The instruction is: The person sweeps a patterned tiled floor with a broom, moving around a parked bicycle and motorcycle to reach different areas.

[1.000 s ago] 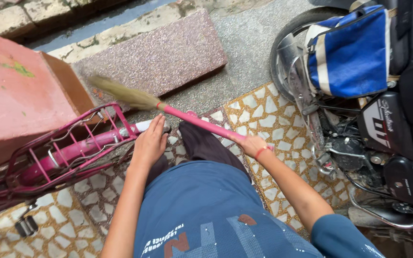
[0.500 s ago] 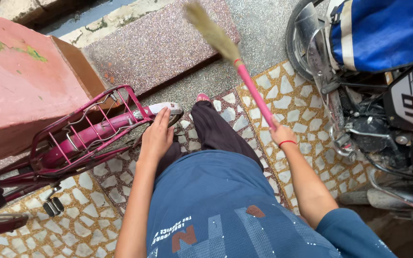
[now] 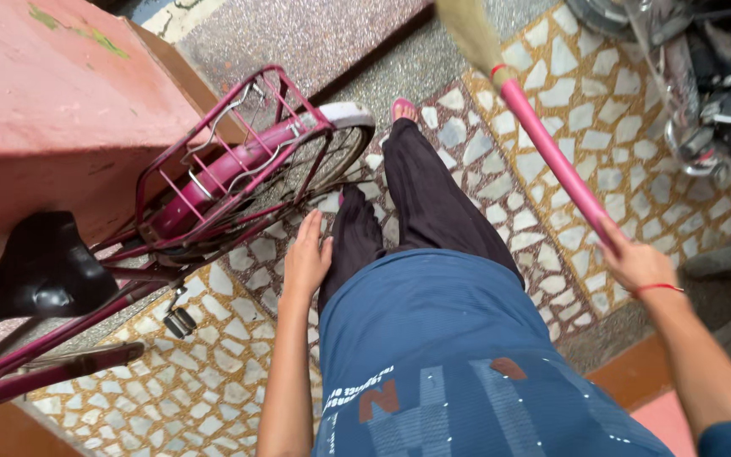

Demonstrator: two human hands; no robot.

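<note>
Two hands noted: right hand (image 3: 634, 261) closed around the pink-handled straw broom (image 3: 543, 144), raised clear of the floor; left hand (image 3: 308, 258) open, empty, beside the magenta steel-framed bicycle (image 3: 230, 169).

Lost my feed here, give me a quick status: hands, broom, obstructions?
Right hand gripping pink broom, bristles raised. Left hand open, empty, beside the leg. Pink bicycle close left, motorcycle close right.
</note>
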